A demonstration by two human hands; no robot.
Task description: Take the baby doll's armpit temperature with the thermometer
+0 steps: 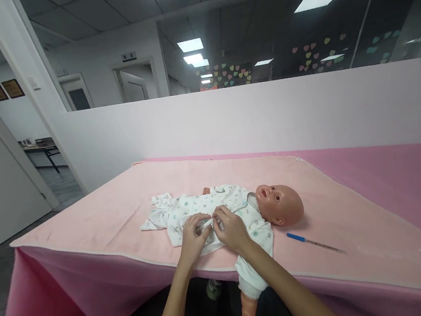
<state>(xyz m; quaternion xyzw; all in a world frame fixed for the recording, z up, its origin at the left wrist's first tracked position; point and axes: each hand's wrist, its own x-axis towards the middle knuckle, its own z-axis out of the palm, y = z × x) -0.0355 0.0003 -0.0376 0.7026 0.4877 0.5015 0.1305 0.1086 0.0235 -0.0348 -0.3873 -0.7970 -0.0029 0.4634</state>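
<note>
A baby doll (282, 204) lies on its back across the table, head to the right. It wears a white printed baby outfit (185, 206) with small green and grey figures. My left hand (194, 236) and my right hand (230, 228) meet over the doll's belly. Each one pinches the cloth of the outfit's front edge between thumb and fingers, tips almost touching. Whether a fastener sits between them is too small to tell. One doll arm (249, 312) in a white sleeve hangs over the table's near edge, below my right forearm.
A thin stick with a blue handle (296, 237), perhaps a thermometer or brush, lies right of the doll's head. A peach blanket (106, 210) covers the table over a pink cloth (387, 173). Behind stands a white half wall (247, 118) with glass above.
</note>
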